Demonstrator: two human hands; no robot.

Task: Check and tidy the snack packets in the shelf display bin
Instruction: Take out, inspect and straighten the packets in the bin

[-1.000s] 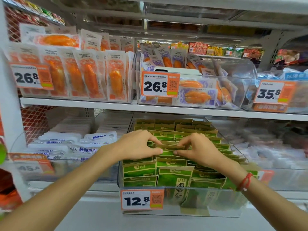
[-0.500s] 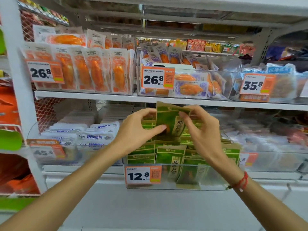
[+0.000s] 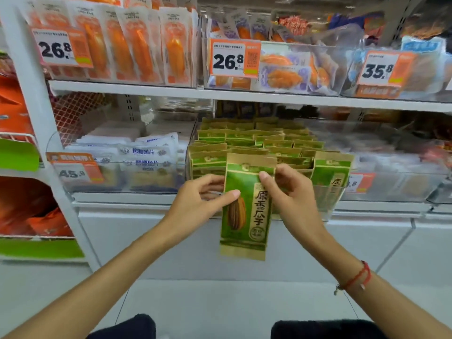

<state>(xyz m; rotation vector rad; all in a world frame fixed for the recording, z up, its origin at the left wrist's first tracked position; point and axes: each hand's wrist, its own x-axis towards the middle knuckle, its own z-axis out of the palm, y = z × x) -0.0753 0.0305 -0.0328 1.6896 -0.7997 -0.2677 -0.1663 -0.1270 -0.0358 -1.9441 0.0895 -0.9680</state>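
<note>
While packet rows fill display bin (image 3: 327, 192), we hold green seed packet (image 3: 245, 211) upright before it: left hand (image 3: 198, 201) and right hand (image 3: 291, 194) pinching packet edges.

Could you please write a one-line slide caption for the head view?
Both hands, left and right, hold one green seed packet upright before the clear bin of matching packets.
</note>
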